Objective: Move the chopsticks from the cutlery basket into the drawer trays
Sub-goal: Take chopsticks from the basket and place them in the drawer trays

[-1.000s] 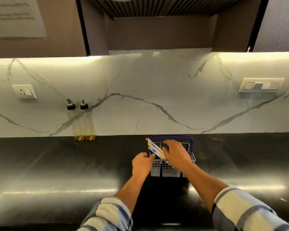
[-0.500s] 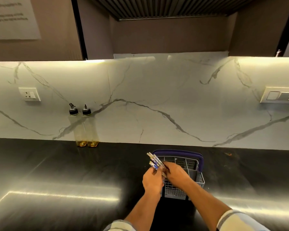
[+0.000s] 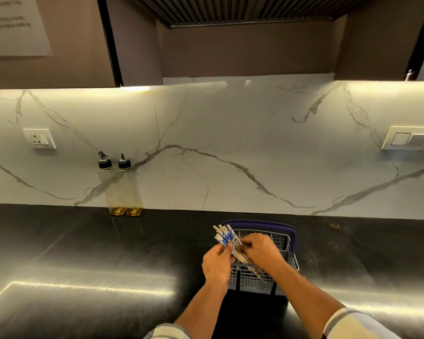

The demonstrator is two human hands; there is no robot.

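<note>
A: Black countertop (image 3: 83, 253) across the whole near field, marbled white backsplash (image 3: 230, 143) behind. Two oil bottles (image 3: 124, 192) far left against the wall, well apart from the work.

B: Cutlery basket (image 3: 260, 277)?

A: Near centre on the counter — grey mesh walls, purple handle (image 3: 274, 226) arched over the far side.

B: Hands?

A: Both at the basket's left rim. Left hand (image 3: 217, 264) curled around the bundle from the left, fingers closed on it. Right hand (image 3: 261, 253) over the basket top, fingers pinching the same bundle from the right.

B: Chopsticks (image 3: 227, 238)?

A: Blue-and-white patterned ends fanned up and to the far left, clear of the rim. Plain tips angled down into the near-left compartment — not out yet. Exact count unclear.

B: Step?

A: Looks like gathering and squaring the bundle before the lift. Nothing delivered yet, by the look of it.

B: Next?

A: Probably tighten into one firm grip, draw out along the sticks' own slant so tips clear the mesh. Then carry to the drawer trays — none in view, so likely below the counter edge; may need one hand freed to open.
</note>
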